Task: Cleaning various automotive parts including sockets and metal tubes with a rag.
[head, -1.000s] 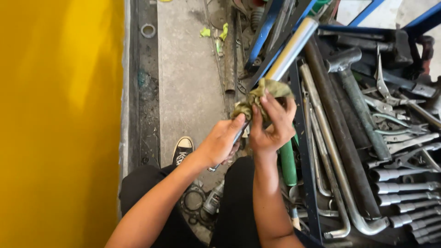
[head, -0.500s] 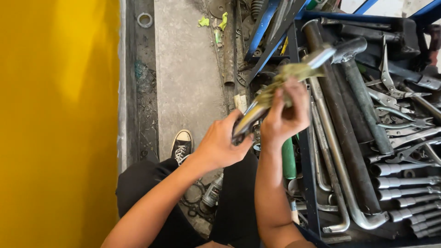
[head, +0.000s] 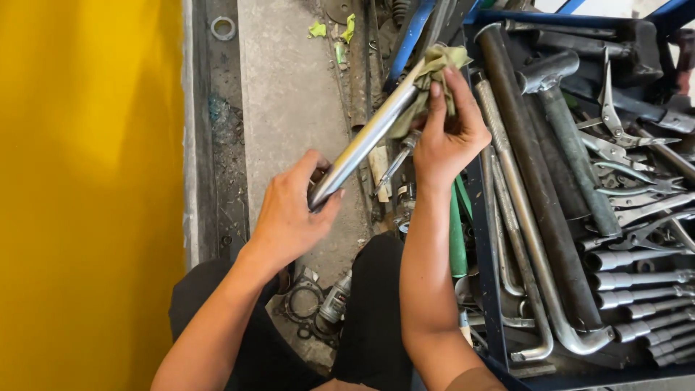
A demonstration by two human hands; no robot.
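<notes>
A smooth, glossy metal rod [head: 369,137] is gleaming in the left hand [head: 293,213]; the right hand [head: 449,134] is pressing crumpled, matt olive cloth [head: 434,69] against it. Below lies rough, dusty concrete [head: 289,108].

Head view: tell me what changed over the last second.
The right hand slid the green rag up the shiny metal rod, from beside the left hand to the far end. The left hand kept its grip on the near end. The tools in the blue tray stayed put.
</notes>
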